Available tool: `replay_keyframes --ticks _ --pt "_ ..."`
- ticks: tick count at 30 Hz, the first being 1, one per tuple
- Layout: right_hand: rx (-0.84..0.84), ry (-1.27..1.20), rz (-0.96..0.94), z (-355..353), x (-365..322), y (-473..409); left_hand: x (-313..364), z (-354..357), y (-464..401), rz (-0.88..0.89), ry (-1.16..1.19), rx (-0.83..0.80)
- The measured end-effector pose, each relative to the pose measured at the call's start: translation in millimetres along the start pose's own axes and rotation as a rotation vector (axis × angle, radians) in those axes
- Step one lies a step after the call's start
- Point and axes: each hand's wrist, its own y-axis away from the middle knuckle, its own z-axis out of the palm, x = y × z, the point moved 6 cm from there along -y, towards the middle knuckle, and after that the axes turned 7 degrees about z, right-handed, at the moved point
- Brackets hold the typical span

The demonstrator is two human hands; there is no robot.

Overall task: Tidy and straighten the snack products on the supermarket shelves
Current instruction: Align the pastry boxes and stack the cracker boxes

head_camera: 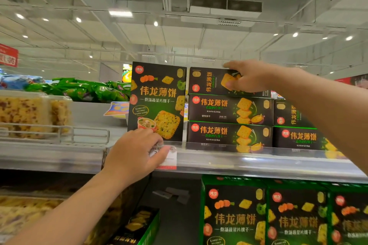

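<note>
I'm mid-straighten on the top shelf (258, 162): right hand (247, 77) grasps the top cracker box (209, 80) of the flat stack, thumb on its face, fingers over its top edge. Left hand (137, 153), fingers curled, holds the base of the upright box (157, 97) at the shelf lip. Next, I reckon: square the top box onto the stack.

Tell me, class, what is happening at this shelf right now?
A person is tidying cracker boxes on a supermarket shelf. The right hand grips the top box of a stack of three. The left hand rests at the foot of an upright box, over the price tag.
</note>
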Motion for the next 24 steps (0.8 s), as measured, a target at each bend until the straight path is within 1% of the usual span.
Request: replay_keyframes --ticks 2,5,6,7,8,10,12,14,16,21,22,24 --pt "0.116 -0.041 -0.075 -11.3 -13.6 14.3 0.6 -1.9 -0.3 0.002 0.008 -0.018" --pt "0.453 -0.167 -0.296 -23.5 -52.3 65.3 5.4 -7.8 3.6 0.082 -0.001 -0.057" --pt "0.513 -0.222 -0.379 -17.7 -68.5 89.0 5.7 -11.7 10.8 0.136 -0.054 -0.047" --pt "0.522 -0.26 -0.468 -5.8 -86.5 114.1 3.6 -15.6 20.7 0.188 -0.128 -0.032" --pt "0.489 -0.285 -0.548 11.3 -103.7 138.9 -1.6 -19.6 31.5 0.225 -0.198 -0.024" --pt "0.328 -0.329 -0.628 54.9 -134.4 182.7 -18.9 -25.3 49.5 0.223 -0.283 -0.053" --pt "0.134 -0.351 -0.648 100.0 -161.8 215.5 -34.4 -28.8 59.7 0.171 -0.305 -0.112" --pt "-0.047 -0.33 -0.637 144.3 -186.2 233.4 -40.3 -27.4 65.3 0.176 -0.317 -0.153" --pt "-0.183 -0.286 -0.588 184.9 -203.7 238.5 -42.3 -24.3 69.5 0.184 -0.294 -0.135" --pt "-0.418 -0.263 -0.407 260.0 -216.7 239.9 -48.0 -14.4 75.5 0.163 -0.276 -0.03" --pt "-0.442 -0.268 -0.392 269.9 -217.9 241.6 -47.9 -12.9 76.5 0.168 -0.273 -0.009" --pt "-0.402 -0.245 -0.381 283.3 -220.8 244.5 -48.0 -11.4 78.1 0.175 -0.263 0.034"
